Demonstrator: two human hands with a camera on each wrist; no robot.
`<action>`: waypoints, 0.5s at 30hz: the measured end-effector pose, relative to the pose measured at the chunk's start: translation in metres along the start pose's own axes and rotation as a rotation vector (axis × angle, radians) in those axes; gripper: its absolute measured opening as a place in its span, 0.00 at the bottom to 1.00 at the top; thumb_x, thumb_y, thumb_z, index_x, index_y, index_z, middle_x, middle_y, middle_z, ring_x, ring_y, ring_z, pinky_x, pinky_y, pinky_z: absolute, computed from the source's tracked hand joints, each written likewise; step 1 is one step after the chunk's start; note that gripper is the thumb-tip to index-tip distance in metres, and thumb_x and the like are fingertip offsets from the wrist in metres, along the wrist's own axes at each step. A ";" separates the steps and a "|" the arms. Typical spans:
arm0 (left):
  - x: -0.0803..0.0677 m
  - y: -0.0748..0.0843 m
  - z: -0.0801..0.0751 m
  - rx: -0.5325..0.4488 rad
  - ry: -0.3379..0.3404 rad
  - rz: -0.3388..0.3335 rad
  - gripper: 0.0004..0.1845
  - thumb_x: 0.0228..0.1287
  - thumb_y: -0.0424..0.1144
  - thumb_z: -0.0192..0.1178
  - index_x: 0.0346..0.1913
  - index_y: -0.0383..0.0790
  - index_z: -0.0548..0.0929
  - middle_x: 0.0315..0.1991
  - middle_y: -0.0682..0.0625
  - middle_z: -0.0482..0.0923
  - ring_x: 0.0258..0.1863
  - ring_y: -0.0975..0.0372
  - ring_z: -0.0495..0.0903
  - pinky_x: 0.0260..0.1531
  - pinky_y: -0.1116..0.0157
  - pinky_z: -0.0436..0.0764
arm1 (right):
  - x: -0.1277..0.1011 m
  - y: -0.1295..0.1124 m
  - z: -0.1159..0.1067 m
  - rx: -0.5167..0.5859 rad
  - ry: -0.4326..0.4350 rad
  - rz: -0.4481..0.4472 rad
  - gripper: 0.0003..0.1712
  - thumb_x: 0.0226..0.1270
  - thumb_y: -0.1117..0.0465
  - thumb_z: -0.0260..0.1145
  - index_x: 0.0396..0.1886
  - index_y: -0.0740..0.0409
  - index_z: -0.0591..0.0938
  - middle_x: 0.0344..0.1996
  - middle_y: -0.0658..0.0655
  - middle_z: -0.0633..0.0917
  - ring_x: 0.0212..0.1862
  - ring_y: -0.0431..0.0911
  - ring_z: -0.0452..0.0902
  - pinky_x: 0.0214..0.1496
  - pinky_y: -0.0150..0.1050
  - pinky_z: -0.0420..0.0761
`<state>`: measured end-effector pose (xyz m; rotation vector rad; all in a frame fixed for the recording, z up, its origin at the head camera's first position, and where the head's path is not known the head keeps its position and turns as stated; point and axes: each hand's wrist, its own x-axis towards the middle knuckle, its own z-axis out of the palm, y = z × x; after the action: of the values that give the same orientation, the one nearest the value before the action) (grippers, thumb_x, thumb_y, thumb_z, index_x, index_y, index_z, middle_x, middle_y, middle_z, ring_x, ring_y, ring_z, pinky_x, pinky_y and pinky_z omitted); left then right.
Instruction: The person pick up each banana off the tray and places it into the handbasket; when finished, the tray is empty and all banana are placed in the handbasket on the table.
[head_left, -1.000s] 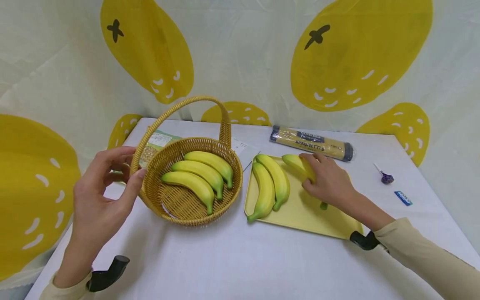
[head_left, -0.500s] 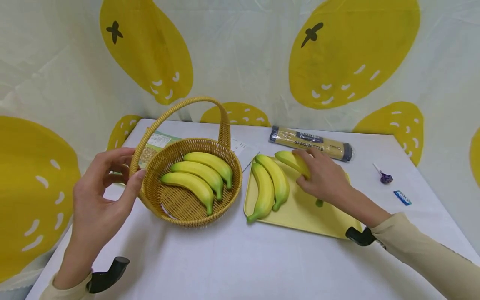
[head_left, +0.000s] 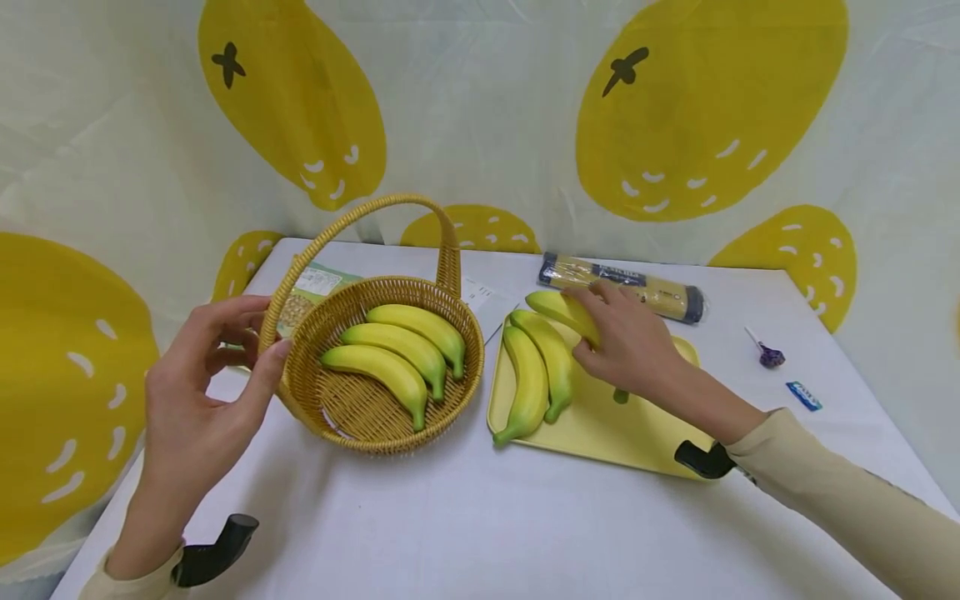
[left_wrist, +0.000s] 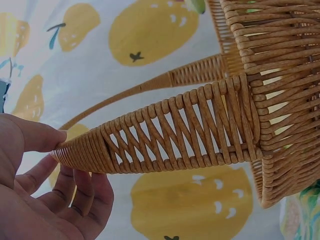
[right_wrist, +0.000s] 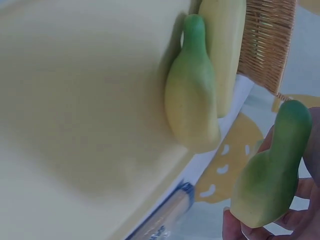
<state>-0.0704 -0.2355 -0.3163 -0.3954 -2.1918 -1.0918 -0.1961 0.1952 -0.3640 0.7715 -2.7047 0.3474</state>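
A wicker basket (head_left: 360,408) with a tall arched handle stands at left centre in the head view, three bananas (head_left: 405,354) lying side by side in it. My left hand (head_left: 210,392) pinches the handle's near side between thumb and fingers; the left wrist view shows the thumb on the woven handle (left_wrist: 165,135). My right hand (head_left: 630,337) grips a banana (head_left: 562,312), raised over the yellow tray (head_left: 600,442). That banana's green stem end fills the lower right of the right wrist view, with fingers behind it. Two more bananas (head_left: 536,375) lie on the tray's left side.
Behind the tray lies a spaghetti pack (head_left: 660,296). To the right are a purple lollipop (head_left: 770,356) and a small blue packet (head_left: 804,396). A green printed bag (head_left: 318,283) and a white paper (head_left: 480,296) lie behind the basket. A printed curtain hangs at the back.
My right hand has moved left and slightly away from me with the banana, from the tray's middle towards the two lying there. My left hand and the basket have stayed put.
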 end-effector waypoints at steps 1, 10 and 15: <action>0.000 0.000 0.000 0.001 0.001 0.000 0.28 0.62 0.20 0.69 0.66 0.33 0.81 0.50 0.45 0.82 0.40 0.61 0.76 0.45 0.76 0.79 | 0.002 -0.002 0.000 -0.003 0.002 -0.009 0.39 0.55 0.64 0.65 0.71 0.57 0.77 0.55 0.65 0.78 0.48 0.63 0.76 0.31 0.54 0.79; 0.000 0.002 0.000 0.003 0.011 0.008 0.29 0.61 0.19 0.69 0.66 0.35 0.82 0.49 0.49 0.82 0.39 0.62 0.75 0.45 0.76 0.79 | 0.015 -0.021 -0.005 -0.004 -0.017 -0.035 0.39 0.55 0.64 0.64 0.72 0.53 0.77 0.57 0.62 0.78 0.50 0.61 0.76 0.22 0.45 0.74; 0.000 0.002 0.000 0.002 0.013 0.012 0.29 0.61 0.19 0.69 0.66 0.35 0.82 0.49 0.49 0.82 0.39 0.62 0.75 0.45 0.76 0.79 | 0.022 -0.033 -0.009 -0.002 -0.022 -0.050 0.39 0.55 0.64 0.65 0.71 0.51 0.77 0.57 0.61 0.78 0.51 0.59 0.75 0.22 0.44 0.73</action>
<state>-0.0696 -0.2339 -0.3149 -0.3992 -2.1759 -1.0823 -0.1939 0.1599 -0.3433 0.8462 -2.7002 0.3261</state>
